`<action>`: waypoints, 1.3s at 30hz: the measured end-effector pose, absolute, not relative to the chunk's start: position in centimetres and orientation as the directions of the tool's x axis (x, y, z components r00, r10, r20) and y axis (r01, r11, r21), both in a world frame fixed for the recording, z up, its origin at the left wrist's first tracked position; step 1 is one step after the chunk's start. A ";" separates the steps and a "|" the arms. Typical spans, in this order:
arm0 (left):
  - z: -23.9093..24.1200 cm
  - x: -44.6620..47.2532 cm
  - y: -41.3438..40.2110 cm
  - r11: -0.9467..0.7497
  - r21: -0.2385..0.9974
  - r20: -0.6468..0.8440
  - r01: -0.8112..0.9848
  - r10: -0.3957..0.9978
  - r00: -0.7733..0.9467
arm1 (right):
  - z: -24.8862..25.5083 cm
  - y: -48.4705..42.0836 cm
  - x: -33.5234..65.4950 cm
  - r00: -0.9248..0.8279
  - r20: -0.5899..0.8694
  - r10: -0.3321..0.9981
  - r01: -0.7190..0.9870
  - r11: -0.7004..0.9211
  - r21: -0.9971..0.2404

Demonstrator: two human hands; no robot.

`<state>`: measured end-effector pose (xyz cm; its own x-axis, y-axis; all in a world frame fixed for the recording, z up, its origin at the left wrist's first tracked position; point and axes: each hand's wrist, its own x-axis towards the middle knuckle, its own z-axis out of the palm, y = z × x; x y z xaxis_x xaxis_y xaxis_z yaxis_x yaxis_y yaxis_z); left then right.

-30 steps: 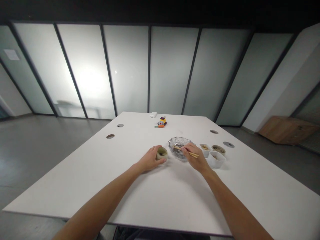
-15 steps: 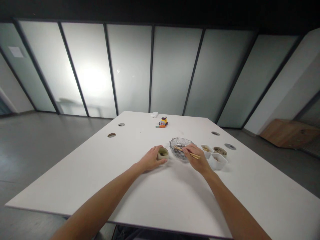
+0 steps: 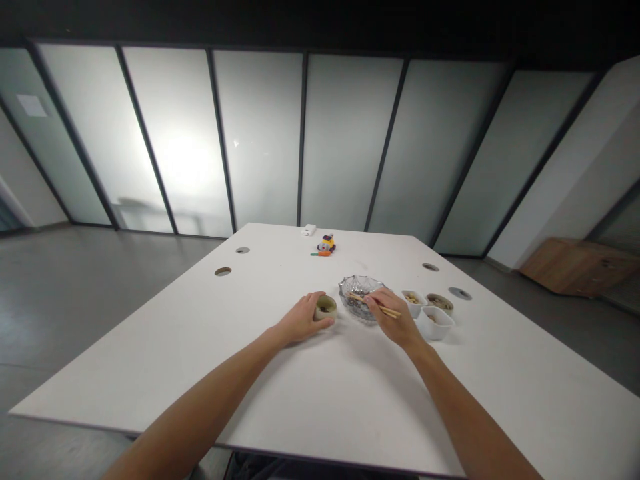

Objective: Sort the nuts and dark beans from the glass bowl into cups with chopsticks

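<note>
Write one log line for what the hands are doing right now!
left hand: cupping small green cup | right hand: holding chopsticks, tips in glass bowl | table: white dishes to the right

One glass bowl (image 3: 361,293) sits mid-table. One small green cup (image 3: 325,307) stands just left of it. Three small dishes (image 3: 434,321) cluster to its right. One pair of chopsticks (image 3: 380,306) lies across the bowl. One toy (image 3: 327,244) sits far back, with one white block (image 3: 309,229) beyond it. Four round holes (image 3: 223,271) mark the table (image 3: 310,393).
</note>
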<state>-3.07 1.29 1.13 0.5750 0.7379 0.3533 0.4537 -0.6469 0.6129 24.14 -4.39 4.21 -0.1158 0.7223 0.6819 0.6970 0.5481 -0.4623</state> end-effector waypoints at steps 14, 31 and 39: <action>1.4 -3.0 1.0 -0.637 0.615 0.343 0.465 0.747 0.570 | 4.5 -4.4 24.4 -0.037 0.751 0.659 0.754 0.512 -0.412; 1.2 -3.0 1.3 -0.654 0.593 0.348 0.469 0.734 0.584 | 4.9 -4.4 25.4 0.112 0.788 0.605 0.773 0.446 -0.452; 0.9 -3.0 1.5 -0.646 0.605 0.348 0.466 0.741 0.575 | 5.2 -4.5 25.1 0.196 0.711 0.675 0.731 0.383 -0.565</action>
